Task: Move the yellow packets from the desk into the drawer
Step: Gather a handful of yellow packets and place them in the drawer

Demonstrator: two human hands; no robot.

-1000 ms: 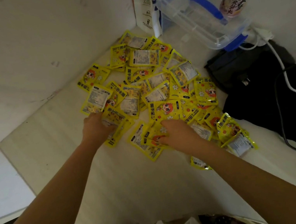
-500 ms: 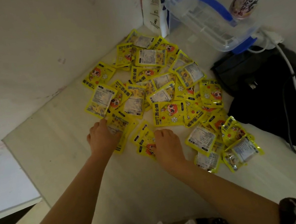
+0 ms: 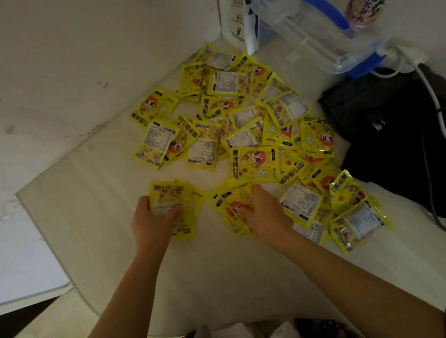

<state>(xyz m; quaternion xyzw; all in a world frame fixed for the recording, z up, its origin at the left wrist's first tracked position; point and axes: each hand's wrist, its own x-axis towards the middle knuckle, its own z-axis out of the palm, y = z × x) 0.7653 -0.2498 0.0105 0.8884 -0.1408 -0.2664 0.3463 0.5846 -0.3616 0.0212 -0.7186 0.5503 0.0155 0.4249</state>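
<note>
Item: yellow packets [image 3: 241,125], a loose overlapping heap on the pale table [image 3: 84,220], filling the corner against the wall and spreading toward you. Some lie face up, some label side up, long axes pointing every way; no count is possible where they overlap.

Left hand [image 3: 151,224]: fingers curled over the near end of a small stack of packets [image 3: 176,205] that sits apart from the main heap, on its near-left side. The stack's long axis runs roughly away from you. You appear to be gripping it, though the thumb side is hidden.

Right hand [image 3: 263,212]: laid over a second small bunch of packets [image 3: 231,208] at the heap's near edge, fingers bent and pinching it. How many it holds cannot be told.

Relation for the next move: both bunches lie directly under your hands; the rest of the heap lies ahead and to your right, nearer the right hand. The stragglers at the near-right edge [image 3: 356,223] touch a black bag [image 3: 418,155].

Not in view: the drawer. Its direction from the table cannot be judged.

Also present: a clear box with blue handle [image 3: 319,28] and a white cable [image 3: 436,105] over the bag.
</note>
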